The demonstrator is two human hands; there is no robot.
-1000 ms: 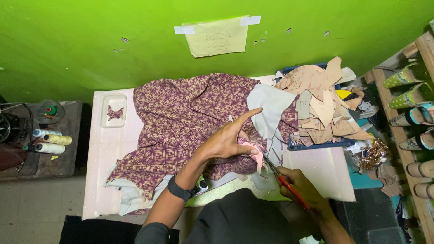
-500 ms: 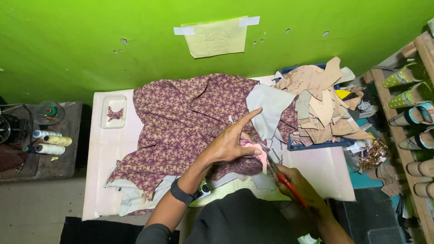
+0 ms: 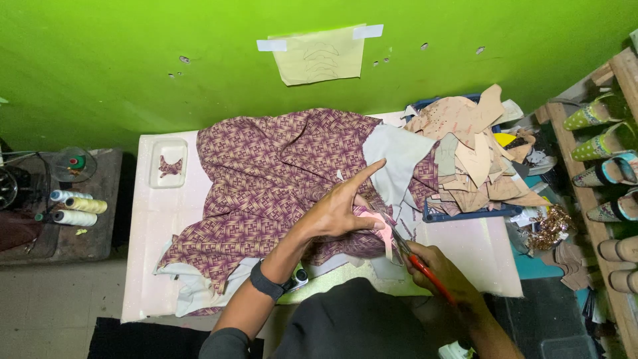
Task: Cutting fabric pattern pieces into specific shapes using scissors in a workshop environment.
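Pale yellow rectangular paper sheet (image 3: 321, 54) fixed to the green wall (image 3: 133, 66) by two white tape strips; faint line drawings.
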